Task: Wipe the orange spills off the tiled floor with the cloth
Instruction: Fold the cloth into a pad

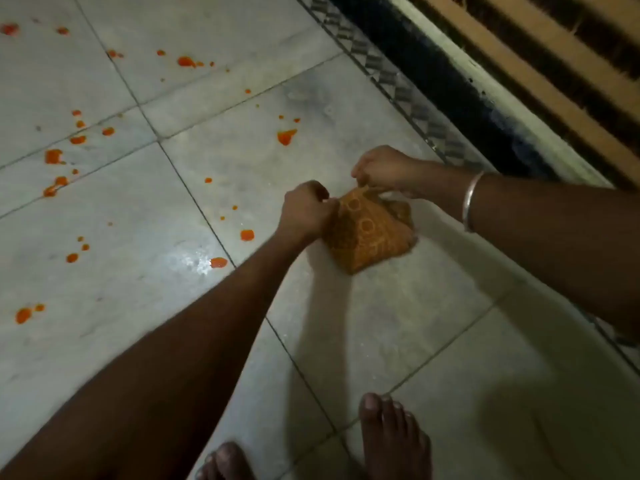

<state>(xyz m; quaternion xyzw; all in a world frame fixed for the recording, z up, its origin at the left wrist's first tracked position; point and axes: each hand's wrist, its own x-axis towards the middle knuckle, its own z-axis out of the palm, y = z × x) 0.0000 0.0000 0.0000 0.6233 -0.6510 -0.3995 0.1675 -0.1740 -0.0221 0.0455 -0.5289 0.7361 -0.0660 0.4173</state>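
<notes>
Both hands are on the cloth (pixel 367 233), right of the middle of my view. My left hand (pixel 304 211) has its fingers curled and pinches the cloth's upper edge at 9 o'clock. My right hand (pixel 381 168) pinches the same edge from 12 o'clock, with a silver bangle (pixel 471 199) on that wrist. The orange patterned cloth hangs folded between them over the pale tiled floor (pixel 104 278). I cannot tell whether its lower corner touches the tile.

The orange spills (pixel 285 136) lie all over the tiles from 9 to 12 o'clock of the cloth. One blob sits near it at 11 o'clock, a rounder one is out at 9 o'clock, and smaller drops are scattered well apart beyond.

My bare feet (pixel 391 434) are at 6 o'clock. A patterned border strip (pixel 415 95) runs along the floor's edge at 1 o'clock.
</notes>
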